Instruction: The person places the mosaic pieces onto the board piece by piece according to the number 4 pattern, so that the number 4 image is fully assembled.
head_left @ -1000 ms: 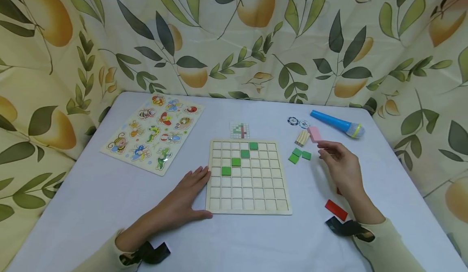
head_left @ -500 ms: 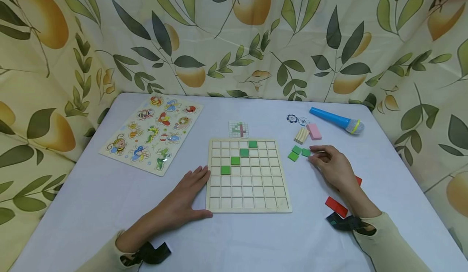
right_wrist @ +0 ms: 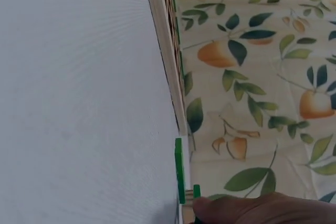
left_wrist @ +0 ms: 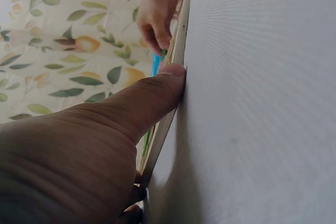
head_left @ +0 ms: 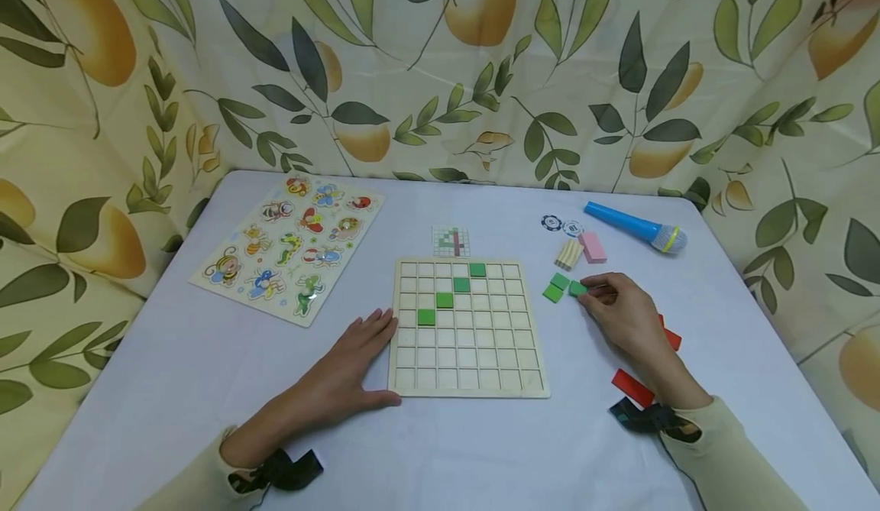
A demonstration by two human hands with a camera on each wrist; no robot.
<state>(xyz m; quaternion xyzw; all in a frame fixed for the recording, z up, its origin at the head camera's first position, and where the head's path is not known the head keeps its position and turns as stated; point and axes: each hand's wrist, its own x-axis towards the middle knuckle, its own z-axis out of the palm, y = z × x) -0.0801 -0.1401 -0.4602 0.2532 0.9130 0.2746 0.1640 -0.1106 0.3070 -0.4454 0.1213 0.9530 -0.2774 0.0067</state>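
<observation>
**Fingers on a green tile beside the grid board**

A green tile (head_left: pixel 577 288) lies on the table just right of the board (head_left: pixel 467 328), the rightmost of three green tiles there. From above, the right hand (head_left: pixel 622 312) has its fingertips on that tile, fingers bent over it. Whether it is pinched or only touched I cannot tell from here. The right wrist view adds little: a thumb tip (right_wrist: pixel 231 209) at the bottom edge, with a green tile (right_wrist: pixel 179 170) standing edge-on just beside it and the board's (right_wrist: pixel 165 51) rim running away behind.

The left hand (head_left: pixel 351 370) lies flat on the table against the board's left edge, fingers straight. Only the left wrist view shows the contact closely: the thumb (left_wrist: pixel 157 90) presses the board's (left_wrist: pixel 178 51) thin rim.

Four green tiles sit in the board in a diagonal line. Behind the board lies a small pattern card (head_left: pixel 451 240). Right of the board are red blocks (head_left: pixel 632 387), a pink block (head_left: pixel 593 247), chips (head_left: pixel 551 223) and a blue toy microphone (head_left: pixel 635 228). Far left of the board is an insect puzzle (head_left: pixel 292 244).
</observation>
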